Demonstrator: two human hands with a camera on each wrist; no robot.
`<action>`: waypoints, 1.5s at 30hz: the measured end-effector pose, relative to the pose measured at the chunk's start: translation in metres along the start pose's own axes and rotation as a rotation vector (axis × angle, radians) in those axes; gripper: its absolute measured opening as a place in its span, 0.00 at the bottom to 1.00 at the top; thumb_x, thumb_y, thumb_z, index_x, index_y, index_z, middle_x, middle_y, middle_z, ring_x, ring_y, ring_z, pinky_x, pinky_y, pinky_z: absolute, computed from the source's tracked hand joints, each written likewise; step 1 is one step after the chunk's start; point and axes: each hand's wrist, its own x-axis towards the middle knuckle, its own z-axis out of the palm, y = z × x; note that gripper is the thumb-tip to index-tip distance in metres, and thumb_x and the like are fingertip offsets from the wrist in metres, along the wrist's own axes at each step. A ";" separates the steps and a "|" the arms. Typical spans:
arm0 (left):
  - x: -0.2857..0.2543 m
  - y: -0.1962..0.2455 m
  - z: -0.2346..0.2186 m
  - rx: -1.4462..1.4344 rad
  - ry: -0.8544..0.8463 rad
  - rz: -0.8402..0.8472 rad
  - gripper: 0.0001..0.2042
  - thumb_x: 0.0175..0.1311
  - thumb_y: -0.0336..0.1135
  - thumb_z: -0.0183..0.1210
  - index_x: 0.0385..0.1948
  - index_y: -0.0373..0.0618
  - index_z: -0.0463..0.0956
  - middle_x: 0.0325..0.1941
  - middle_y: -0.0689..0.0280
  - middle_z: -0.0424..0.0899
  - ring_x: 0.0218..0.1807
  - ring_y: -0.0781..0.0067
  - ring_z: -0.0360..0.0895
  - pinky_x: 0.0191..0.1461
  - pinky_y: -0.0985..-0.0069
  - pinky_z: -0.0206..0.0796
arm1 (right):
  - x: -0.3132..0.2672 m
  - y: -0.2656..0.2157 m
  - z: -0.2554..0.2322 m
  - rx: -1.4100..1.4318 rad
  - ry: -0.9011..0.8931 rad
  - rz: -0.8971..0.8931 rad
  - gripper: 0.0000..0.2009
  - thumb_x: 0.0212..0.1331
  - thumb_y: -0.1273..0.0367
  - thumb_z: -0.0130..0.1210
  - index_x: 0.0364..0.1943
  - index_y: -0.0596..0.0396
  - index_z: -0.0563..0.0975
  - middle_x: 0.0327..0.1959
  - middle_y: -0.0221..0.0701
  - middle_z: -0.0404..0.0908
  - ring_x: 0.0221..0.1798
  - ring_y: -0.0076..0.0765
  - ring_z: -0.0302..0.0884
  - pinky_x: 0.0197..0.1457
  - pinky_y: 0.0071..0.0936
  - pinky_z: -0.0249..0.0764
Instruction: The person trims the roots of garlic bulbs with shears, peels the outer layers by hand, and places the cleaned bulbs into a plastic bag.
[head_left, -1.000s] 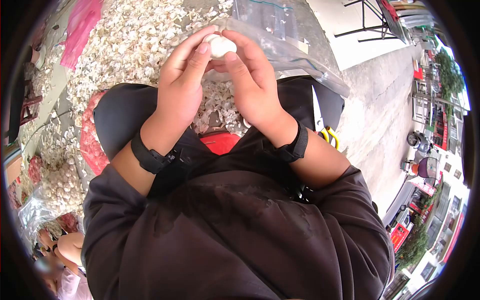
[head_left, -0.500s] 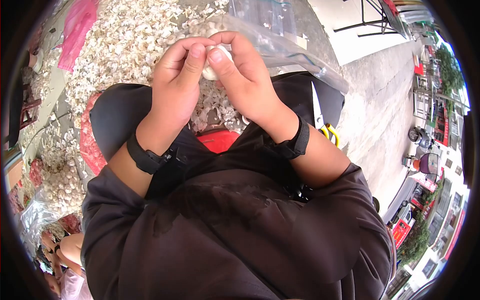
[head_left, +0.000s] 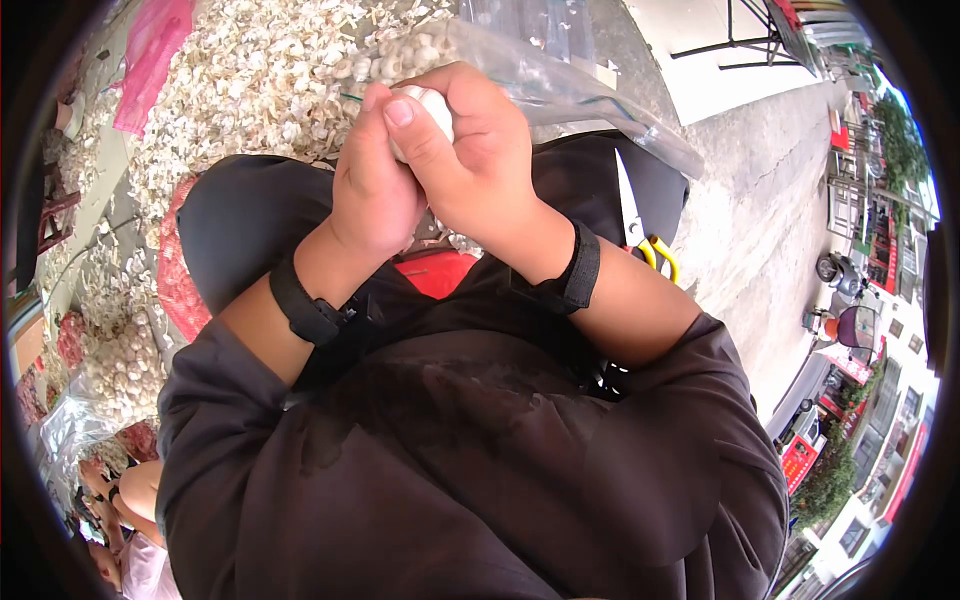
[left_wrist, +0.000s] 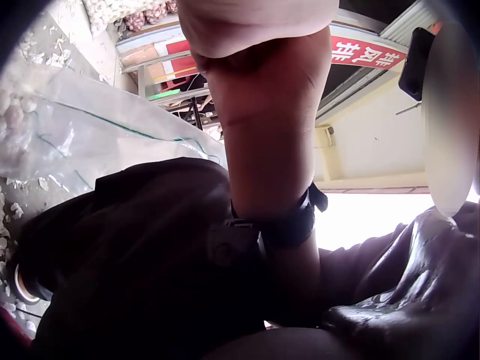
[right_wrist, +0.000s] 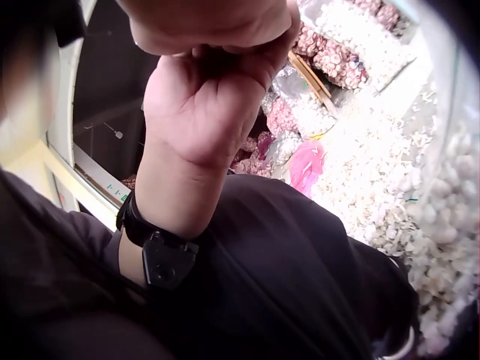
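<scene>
In the head view a white garlic bulb sits between the two hands, above the gap between the knees. My right hand curls round the bulb's far and right side, its thumb lying across the near face. On the other side, my left hand cups the bulb, its thumb tip close beside the right thumb. The left fingers are mostly hidden behind the right hand. Both wrist views show the hands pressed together from below; the bulb is hidden there.
Scissors with yellow and black handles lie on the right thigh. Garlic skins cover the ground ahead. A clear plastic bag with garlic bulbs stands beyond the knees, a pink mesh bag at far left. Another person sits at lower left.
The hands have closed in round the garlic bulb, which was held at the fingertips before. The left hand has moved right and under the right hand, and the right thumb has shifted left.
</scene>
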 end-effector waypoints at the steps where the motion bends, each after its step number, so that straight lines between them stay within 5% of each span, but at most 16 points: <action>1: -0.001 0.005 0.010 -0.074 0.028 -0.024 0.32 0.77 0.57 0.32 0.54 0.32 0.72 0.50 0.59 0.80 0.51 0.70 0.78 0.58 0.73 0.69 | 0.002 -0.003 0.002 -0.053 0.026 -0.011 0.09 0.70 0.66 0.54 0.40 0.60 0.78 0.32 0.29 0.81 0.34 0.19 0.76 0.36 0.20 0.73; 17: -0.005 -0.010 -0.012 -0.068 -0.028 -0.029 0.32 0.74 0.57 0.32 0.54 0.33 0.71 0.56 0.52 0.77 0.58 0.61 0.75 0.65 0.66 0.65 | -0.003 -0.006 0.013 -0.154 0.187 -0.020 0.19 0.74 0.65 0.41 0.38 0.64 0.81 0.30 0.33 0.82 0.29 0.22 0.73 0.33 0.23 0.70; 19: -0.001 -0.003 -0.011 0.124 -0.053 0.004 0.32 0.74 0.57 0.32 0.58 0.33 0.69 0.57 0.52 0.77 0.59 0.61 0.75 0.65 0.66 0.65 | 0.003 -0.009 0.012 -0.077 0.157 -0.032 0.21 0.76 0.61 0.37 0.44 0.63 0.80 0.33 0.32 0.82 0.30 0.23 0.74 0.35 0.23 0.70; 22: -0.003 0.016 0.008 0.031 0.006 0.143 0.27 0.77 0.51 0.38 0.63 0.36 0.68 0.53 0.62 0.79 0.54 0.74 0.77 0.59 0.77 0.67 | 0.003 -0.016 0.007 0.107 0.064 0.073 0.24 0.78 0.55 0.33 0.54 0.62 0.75 0.38 0.33 0.81 0.34 0.25 0.75 0.38 0.24 0.72; 25: -0.007 0.018 0.003 0.083 -0.015 0.236 0.29 0.78 0.49 0.38 0.69 0.34 0.59 0.62 0.60 0.73 0.63 0.73 0.71 0.66 0.75 0.61 | 0.001 -0.007 0.005 0.206 0.053 0.062 0.25 0.78 0.54 0.32 0.63 0.61 0.67 0.48 0.36 0.79 0.47 0.28 0.76 0.50 0.28 0.74; 27: -0.008 0.022 0.002 0.248 -0.053 0.312 0.24 0.78 0.40 0.43 0.68 0.31 0.59 0.66 0.58 0.70 0.66 0.72 0.68 0.70 0.73 0.58 | 0.002 -0.002 0.008 0.174 0.135 -0.019 0.24 0.79 0.56 0.31 0.64 0.62 0.66 0.52 0.38 0.77 0.53 0.30 0.75 0.56 0.29 0.73; 31: -0.004 0.021 -0.003 0.364 0.017 0.378 0.21 0.75 0.30 0.50 0.66 0.31 0.63 0.64 0.57 0.73 0.64 0.72 0.71 0.67 0.74 0.63 | 0.005 -0.012 -0.001 -0.026 0.102 -0.049 0.21 0.78 0.62 0.35 0.63 0.62 0.69 0.57 0.38 0.74 0.58 0.31 0.73 0.61 0.30 0.71; 35: 0.000 0.026 -0.010 0.391 0.086 0.437 0.19 0.71 0.26 0.56 0.61 0.32 0.68 0.59 0.56 0.78 0.60 0.70 0.75 0.65 0.73 0.67 | 0.011 0.003 -0.010 -0.339 0.103 -0.146 0.16 0.72 0.70 0.45 0.58 0.62 0.74 0.50 0.39 0.75 0.51 0.32 0.75 0.56 0.28 0.71; 37: 0.002 0.026 -0.007 0.327 0.094 0.501 0.19 0.67 0.22 0.59 0.59 0.32 0.69 0.59 0.55 0.78 0.60 0.68 0.75 0.65 0.72 0.68 | 0.009 -0.003 -0.011 -0.120 0.087 0.052 0.15 0.69 0.73 0.50 0.58 0.62 0.75 0.50 0.39 0.75 0.48 0.31 0.77 0.53 0.27 0.74; 45: 0.005 0.040 -0.018 0.375 -0.056 0.460 0.22 0.61 0.17 0.61 0.59 0.30 0.71 0.62 0.53 0.76 0.61 0.67 0.75 0.66 0.71 0.68 | 0.016 -0.008 -0.017 -0.058 0.106 -0.023 0.18 0.60 0.76 0.61 0.55 0.63 0.76 0.40 0.40 0.84 0.38 0.27 0.85 0.40 0.24 0.82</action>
